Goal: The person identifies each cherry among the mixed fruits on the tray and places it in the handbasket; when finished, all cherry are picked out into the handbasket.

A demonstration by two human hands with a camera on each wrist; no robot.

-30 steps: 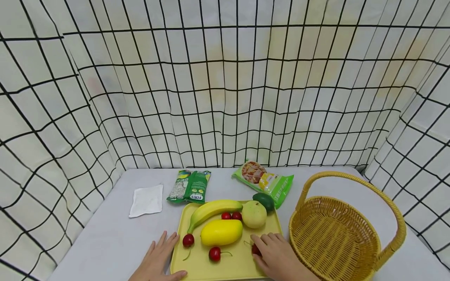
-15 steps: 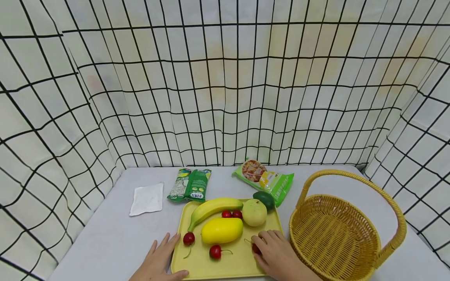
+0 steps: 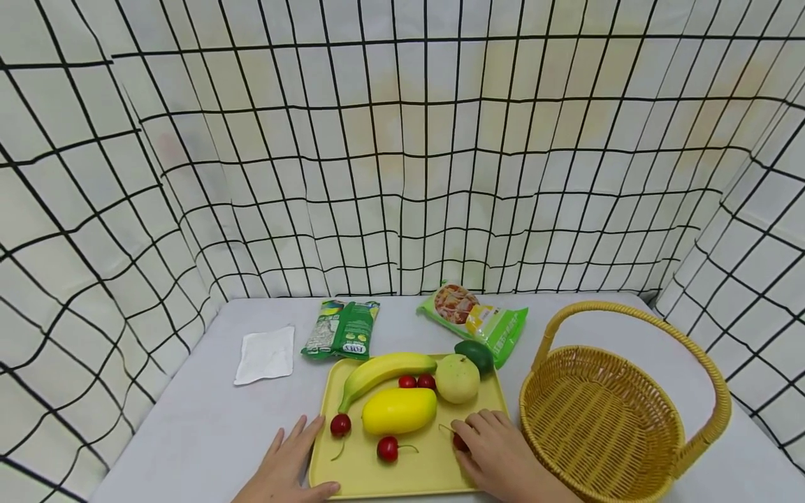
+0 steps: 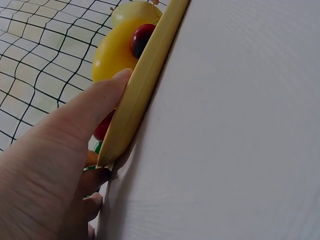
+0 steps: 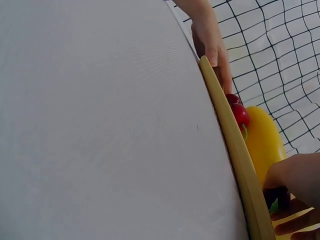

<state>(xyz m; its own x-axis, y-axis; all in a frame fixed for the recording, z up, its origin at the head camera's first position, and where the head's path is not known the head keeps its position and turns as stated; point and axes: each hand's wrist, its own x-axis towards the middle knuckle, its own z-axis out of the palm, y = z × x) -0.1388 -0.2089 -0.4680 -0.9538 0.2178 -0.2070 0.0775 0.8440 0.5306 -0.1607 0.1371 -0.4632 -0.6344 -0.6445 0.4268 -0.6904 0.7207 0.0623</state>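
A yellow tray carries artificial-looking fruit. My left hand lies spread at its left edge; the thumb rests over the rim in the left wrist view. Near the tray's right side, my right hand holds a dark red cherry between thumb and fingers, mostly covered, its thin stem sticking out. A yellow mango lies mid-tray. One cherry sits in front of it, another cherry to its left. Behind are a banana, two red cherries and a round pale green fruit.
To the right stands a wicker basket with a tall handle. A dark green fruit sits at the tray's far right corner. Beyond the tray lie a green packet, a light-green packet and a white square. Gridded cloth walls surround the table.
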